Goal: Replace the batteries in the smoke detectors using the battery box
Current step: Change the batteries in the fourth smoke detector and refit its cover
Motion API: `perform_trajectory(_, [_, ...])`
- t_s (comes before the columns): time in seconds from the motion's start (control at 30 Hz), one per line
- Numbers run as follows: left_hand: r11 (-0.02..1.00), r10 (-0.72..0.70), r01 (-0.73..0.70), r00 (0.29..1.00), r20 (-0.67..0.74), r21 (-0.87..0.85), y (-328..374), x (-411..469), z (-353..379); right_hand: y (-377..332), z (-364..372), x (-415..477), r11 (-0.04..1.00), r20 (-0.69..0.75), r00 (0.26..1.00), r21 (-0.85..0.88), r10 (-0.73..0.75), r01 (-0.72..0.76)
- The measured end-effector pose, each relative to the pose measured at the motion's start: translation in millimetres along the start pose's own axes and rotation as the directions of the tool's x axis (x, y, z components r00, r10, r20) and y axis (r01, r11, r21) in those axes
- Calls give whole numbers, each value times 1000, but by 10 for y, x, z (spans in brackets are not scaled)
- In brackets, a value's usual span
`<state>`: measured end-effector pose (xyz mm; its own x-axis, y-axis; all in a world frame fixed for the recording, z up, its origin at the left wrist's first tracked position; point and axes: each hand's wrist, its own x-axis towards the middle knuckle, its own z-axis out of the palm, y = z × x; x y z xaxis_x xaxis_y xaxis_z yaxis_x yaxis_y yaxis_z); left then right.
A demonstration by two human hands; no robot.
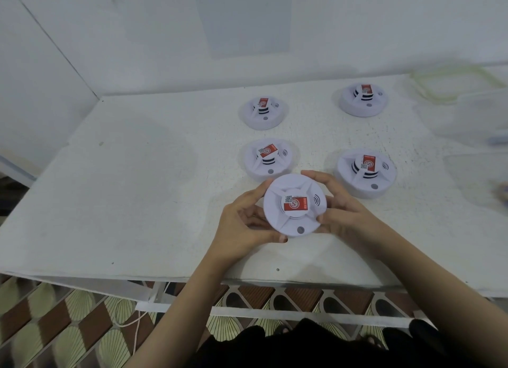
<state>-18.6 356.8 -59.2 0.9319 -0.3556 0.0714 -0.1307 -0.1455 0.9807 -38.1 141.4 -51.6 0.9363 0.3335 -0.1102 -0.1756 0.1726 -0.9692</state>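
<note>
I hold a round white smoke detector (294, 219) with a red label just above the table, face up. My left hand (244, 224) grips its left rim, thumb at the lower edge. My right hand (341, 205) grips its right rim, fingers curled over the top edge. Several more white detectors with red labels lie on the table: one right behind the held one (270, 160), one to the right (365, 172), one far centre (264, 112), one far right (362, 98). A clear plastic box (467, 114), blurred, sits at the far right.
The white table (123, 189) has a wide bare area on its left half. Its front edge runs just under my forearms, with a patterned floor and a white cord below. A white wall stands behind the table and on the left.
</note>
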Motion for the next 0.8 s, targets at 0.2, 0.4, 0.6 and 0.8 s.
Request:
perform_trajectory(0.2, [1000,-19,19,1000,13,-5,-13,3,1,-13,12,-4,1000,-7,1000,-6,2,-2])
perform_trajectory(0.4, [1000,-23,23,1000,13,-13,1,-4,6,-4,20,-14,1000,-13,1000,21,2,-2])
perform_trajectory(0.6, [999,-43,43,999,8,-22,-2,-1,3,4,25,1,1000,-18,1000,28,7,-7])
perform_trajectory(0.8, [999,-31,32,999,12,-9,16,-10,6,10,26,5,1000,-17,1000,28,4,-3])
